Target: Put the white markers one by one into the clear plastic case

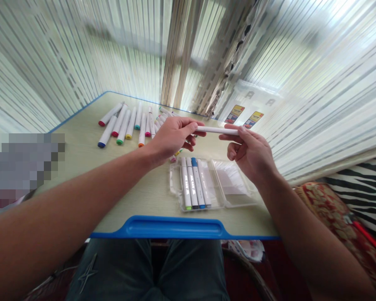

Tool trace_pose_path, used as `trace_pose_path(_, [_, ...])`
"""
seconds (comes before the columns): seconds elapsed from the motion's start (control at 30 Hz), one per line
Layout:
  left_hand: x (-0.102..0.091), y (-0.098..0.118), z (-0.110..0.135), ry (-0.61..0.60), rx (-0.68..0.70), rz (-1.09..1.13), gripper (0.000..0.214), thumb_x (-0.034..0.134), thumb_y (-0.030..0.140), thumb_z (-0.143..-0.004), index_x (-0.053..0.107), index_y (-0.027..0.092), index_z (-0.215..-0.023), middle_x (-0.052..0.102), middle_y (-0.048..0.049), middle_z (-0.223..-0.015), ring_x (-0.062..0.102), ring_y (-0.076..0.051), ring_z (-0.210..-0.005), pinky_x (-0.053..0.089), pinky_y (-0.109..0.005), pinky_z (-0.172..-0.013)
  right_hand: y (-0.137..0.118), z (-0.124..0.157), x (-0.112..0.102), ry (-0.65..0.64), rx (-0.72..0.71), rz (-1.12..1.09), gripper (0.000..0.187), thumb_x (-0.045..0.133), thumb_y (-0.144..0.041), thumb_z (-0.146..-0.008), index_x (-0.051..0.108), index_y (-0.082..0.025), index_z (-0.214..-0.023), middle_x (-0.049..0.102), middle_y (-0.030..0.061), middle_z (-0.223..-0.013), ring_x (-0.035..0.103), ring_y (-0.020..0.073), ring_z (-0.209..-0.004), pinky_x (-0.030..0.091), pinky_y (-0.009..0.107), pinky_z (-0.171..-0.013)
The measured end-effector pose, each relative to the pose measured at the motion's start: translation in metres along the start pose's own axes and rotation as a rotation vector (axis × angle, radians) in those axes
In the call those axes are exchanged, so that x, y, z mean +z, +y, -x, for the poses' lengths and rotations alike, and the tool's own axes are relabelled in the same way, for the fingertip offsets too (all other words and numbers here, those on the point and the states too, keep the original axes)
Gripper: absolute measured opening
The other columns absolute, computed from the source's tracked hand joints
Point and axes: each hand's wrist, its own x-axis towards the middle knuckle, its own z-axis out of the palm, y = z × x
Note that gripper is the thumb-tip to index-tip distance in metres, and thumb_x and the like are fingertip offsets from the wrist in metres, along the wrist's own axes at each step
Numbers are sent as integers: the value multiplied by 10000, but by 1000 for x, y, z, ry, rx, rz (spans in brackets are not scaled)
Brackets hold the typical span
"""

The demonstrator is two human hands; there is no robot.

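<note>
Just past your jeans (122,267) and the blue ledge (175,228) of the surface (144,188), the clear case (217,194) lies open, its lid (242,200) folded out to the right. Four markers (187,175) lie side by side in its left half, with a bare strip between them and the lid, so you seem to have it only part filled. Above it, you hold one white marker (217,130) roughly level: the fingers of your left hand (175,129) are pinched on one end, those of your right hand (252,146) on the other. Beyond, to the left, a good many loose markers (120,119) lie outside the case; by your layout, most look yet to be dealt with.

Now what you can't make out. The fourth marker in the case is pale and its print faint. Your fingers cover both ends of the held one, hiding any cap colour. Your left hand screens part of a second bunch (166,111), which spoils an exact count. At the far edge, a see-through box (258,98) with two stickers (235,114) blends into the striped curtain (128,54). The picture's left edge is broken into blocks, so you can't tell what sits there.
</note>
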Motion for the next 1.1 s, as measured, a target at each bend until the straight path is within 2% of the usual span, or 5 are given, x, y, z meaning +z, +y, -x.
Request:
trace_pose_path(0.4, [-3,-3,1,-67,91,-231,61,713,163,-861,694,107,-875,664,-33,-745,533,-66,-526,475,-213,-470,3,2,1,-49,-32,55,202,791,-367,-804,787,-185,-891,768,47,-741,509,66,-396,369,222,-378])
trace_pose_path(0.57, [0,3,8,-78,68,-333,199,782,225,-818,619,130,-756,605,4,-629,527,-65,-515,417,-192,-456,7,4,0,-102,-48,120,176,837,-328,-774,803,-175,-855,745,42,-681,517,67,-411,375,219,-399])
trace_pose_path(0.77, [-4,-7,3,-194,175,-429,337,842,373,-750,610,133,-707,613,-2,-611,540,-81,-534,392,-206,-483,8,6,1,-161,-65,265,248,906,-340,-686,802,-153,-811,708,29,-631,514,78,-436,382,228,-412])
trace_pose_path(0.9, [-6,-11,1,-196,216,-453,368,847,426,-732,624,135,-701,624,-9,-619,535,-85,-544,382,-213,-499,8,6,1,-149,-66,294,296,940,-358,-623,785,-148,-762,660,7,-577,509,87,-435,379,231,-404])
trace_pose_path(1.1, [-5,-10,3,-190,189,-411,337,833,403,-755,623,142,-720,629,-16,-642,535,-88,-537,390,-216,-482,8,6,2,-125,-52,234,298,937,-365,-634,758,-157,-749,642,-5,-565,500,80,-430,363,226,-400])
